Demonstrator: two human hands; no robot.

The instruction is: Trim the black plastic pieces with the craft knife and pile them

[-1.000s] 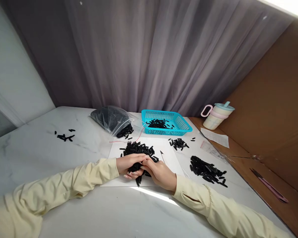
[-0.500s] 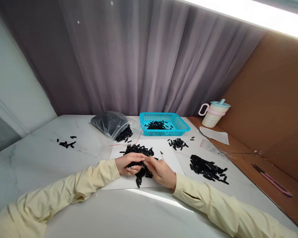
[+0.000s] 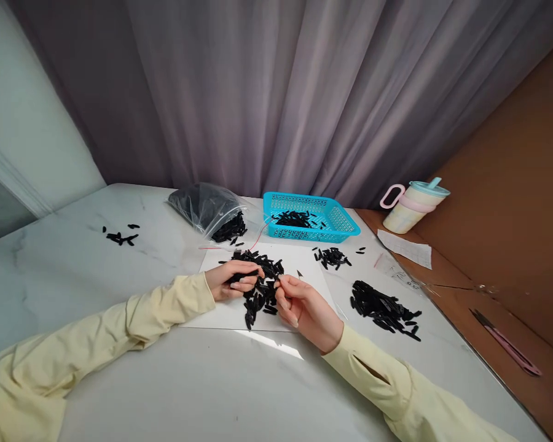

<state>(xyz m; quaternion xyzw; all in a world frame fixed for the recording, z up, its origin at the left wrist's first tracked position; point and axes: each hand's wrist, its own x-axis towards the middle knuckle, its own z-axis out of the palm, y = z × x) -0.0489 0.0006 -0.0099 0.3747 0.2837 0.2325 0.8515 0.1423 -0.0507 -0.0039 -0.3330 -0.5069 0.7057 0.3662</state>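
Black pieces (image 3: 271,266) at centre, mostly loose on paper (image 3: 312,270); some in basket (image 3: 351,231), upper centre, more in bag (image 3: 197,207) left of it. Left hand (image 3: 225,276) cups several; right hand (image 3: 312,312) pinched, can't tell if holding one. Outer piles loose too.

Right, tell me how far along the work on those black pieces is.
Probably partway. Black pieces in the blue basket and the separate piles may be done, but I can't be sure. The left hand holds a clump; what the right hand pinches is unclear. Apparently left are the heap on the white paper and the plastic bag's contents.
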